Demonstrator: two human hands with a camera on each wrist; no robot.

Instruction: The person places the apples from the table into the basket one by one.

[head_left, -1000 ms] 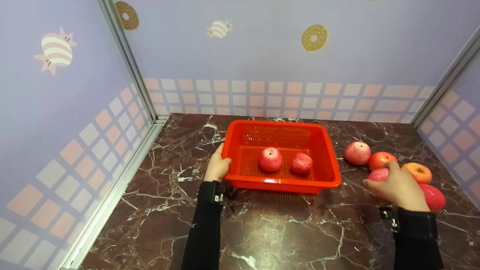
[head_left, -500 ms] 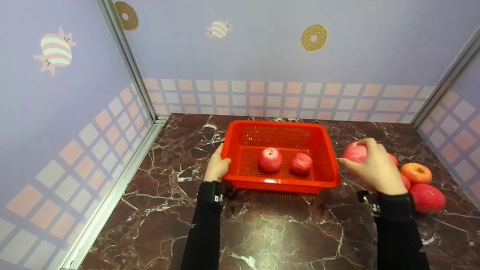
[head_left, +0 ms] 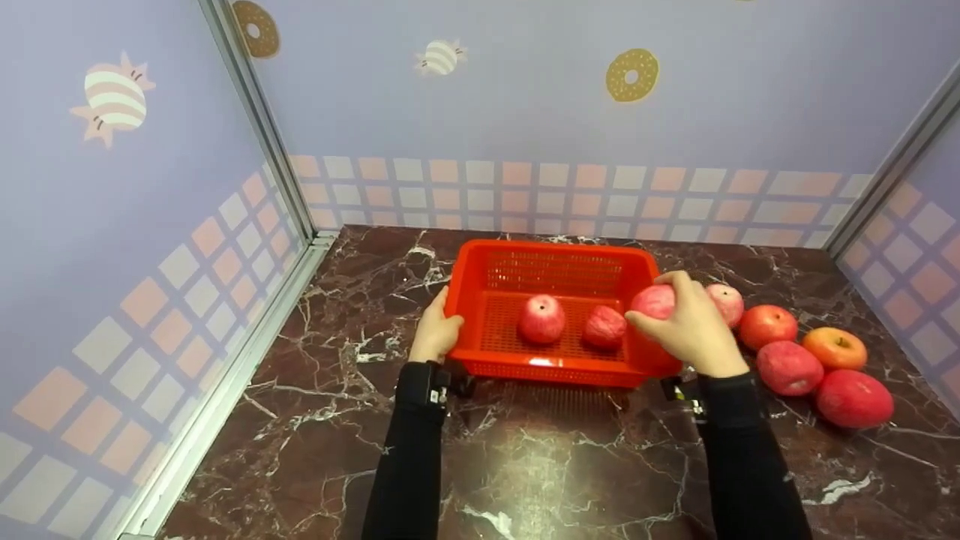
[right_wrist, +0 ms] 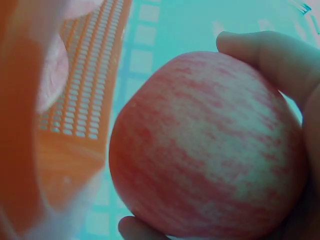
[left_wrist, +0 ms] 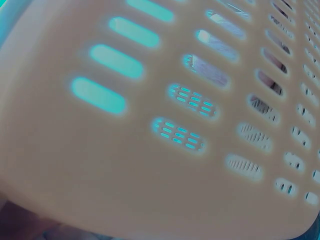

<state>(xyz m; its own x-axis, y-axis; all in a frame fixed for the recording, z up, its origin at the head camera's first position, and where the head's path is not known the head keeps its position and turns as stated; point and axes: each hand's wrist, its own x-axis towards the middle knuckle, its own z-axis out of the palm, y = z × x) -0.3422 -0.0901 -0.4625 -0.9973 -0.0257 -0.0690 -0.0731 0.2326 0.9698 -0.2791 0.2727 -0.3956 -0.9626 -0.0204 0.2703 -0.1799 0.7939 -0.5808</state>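
At the left end of a red plastic basket, my left hand grips the rim with the thumb on top. Slotted basket wall fills the left wrist view; the left fingers do not show there. Inside lie a pink-red apple and a smaller, wrinkled-looking red fruit. Over the basket's right rim, my right hand holds a streaked pink apple between thumb and fingers. In the right wrist view this apple appears close up, beside the basket's orange-tinted wall.
Right of the basket several fruits rest on the dark marbled table: a pink apple partly behind my right hand, a red one, a yellow-orange one and two darker red ones nearer me. Patterned panels enclose the table.
My right hand has lifted the pink apple from the group at the right and carried it left to the basket's right rim. The left hand and basket have stayed put.
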